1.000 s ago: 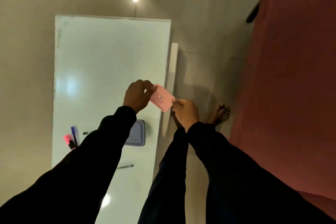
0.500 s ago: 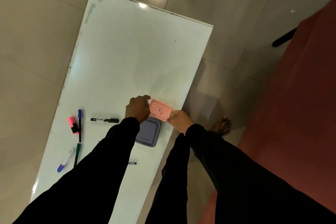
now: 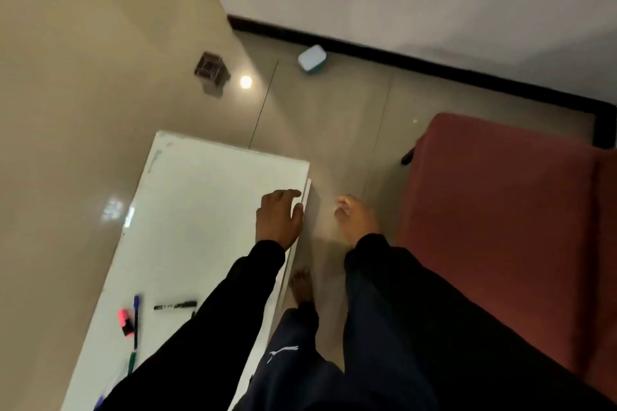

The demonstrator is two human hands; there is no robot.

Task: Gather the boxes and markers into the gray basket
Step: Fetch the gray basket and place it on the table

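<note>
Head view: left hand [image 3: 279, 217] spread, empty, over table [image 3: 200, 210] right edge; right hand [image 3: 356, 218] loosely curled, empty, off table beside that edge. Markers [image 3: 175, 306] on table near end, well behind both hands. Teal box [image 3: 312, 58] on floor beyond table far end.
</note>
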